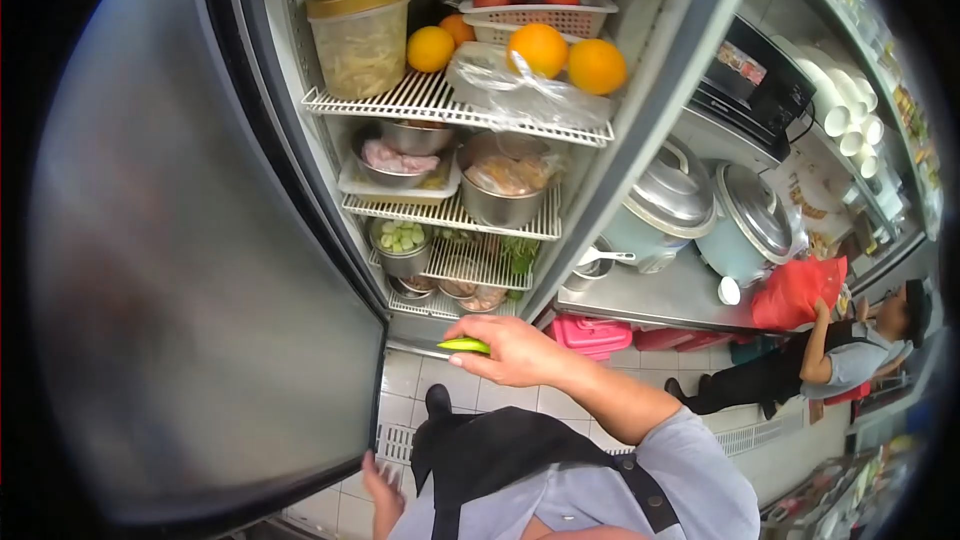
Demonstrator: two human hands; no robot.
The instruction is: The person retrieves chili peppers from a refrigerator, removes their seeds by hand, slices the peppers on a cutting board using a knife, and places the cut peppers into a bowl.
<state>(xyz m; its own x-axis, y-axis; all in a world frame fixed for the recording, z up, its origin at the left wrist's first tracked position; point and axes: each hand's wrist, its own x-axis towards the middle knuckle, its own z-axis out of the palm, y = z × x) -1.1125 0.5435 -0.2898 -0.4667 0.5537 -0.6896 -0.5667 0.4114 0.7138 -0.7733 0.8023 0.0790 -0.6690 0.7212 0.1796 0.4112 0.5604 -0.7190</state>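
In my right hand (pixel 512 352) is a green chili pepper (pixel 464 345), pinched between the fingers, with its tip pointing left. The hand is in front of the open refrigerator's lower shelves. My left hand (pixel 382 492) is low by the edge of the refrigerator door (pixel 240 270), fingers apart and holding nothing; whether it touches the door I cannot tell. On the lower shelf (pixel 480 265) stand a metal pot of cut green vegetables (pixel 402 238) and some leafy greens (pixel 520 252). Bowls of food sit at the very bottom.
Higher up are a metal pot of meat (pixel 500 195), oranges (pixel 540 50) and a yellow-lidded tub (pixel 360 40). To the right, large lidded cookers (pixel 665 195) stand on a steel counter (pixel 640 295). Another person (pixel 850 360) holds a red bag (pixel 797 292) there.
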